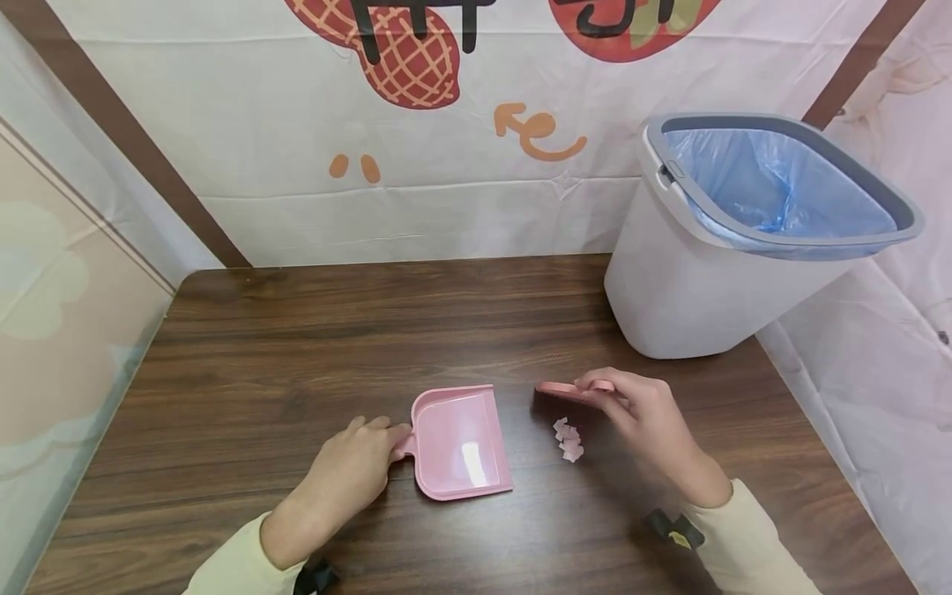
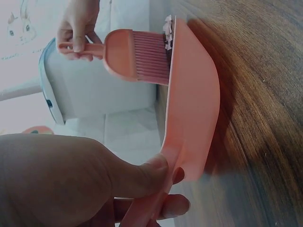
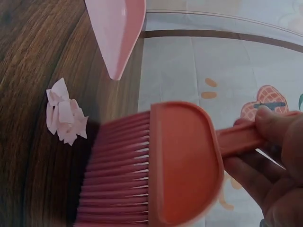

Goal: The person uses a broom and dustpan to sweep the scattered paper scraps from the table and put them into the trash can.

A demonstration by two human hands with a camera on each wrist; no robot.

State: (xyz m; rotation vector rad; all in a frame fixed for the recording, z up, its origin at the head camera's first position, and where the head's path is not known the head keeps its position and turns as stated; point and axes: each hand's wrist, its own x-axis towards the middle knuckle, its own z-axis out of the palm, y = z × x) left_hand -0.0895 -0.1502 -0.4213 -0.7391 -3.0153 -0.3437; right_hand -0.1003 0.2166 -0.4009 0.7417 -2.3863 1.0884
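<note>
My left hand (image 1: 355, 464) grips the handle of a pink dustpan (image 1: 455, 446), which lies on the wooden table with its straight edge facing right. In my right hand (image 1: 649, 417) is the handle of a small pink brush (image 3: 182, 161), its bristles (image 3: 118, 172) pointing down at the tabletop. A little heap of torn pink paper scraps (image 1: 568, 440) lies between the dustpan and my right hand, just in front of the brush. The right wrist view shows the scraps (image 3: 65, 113) beside the bristle tips, apart from the dustpan's edge.
A white bin (image 1: 692, 281) with a grey rim and a blue liner (image 1: 781, 182) stands at the table's back right corner. Behind the dark wooden table (image 1: 335, 330) hangs a printed cloth (image 1: 446, 182). Another cloth covers the left side.
</note>
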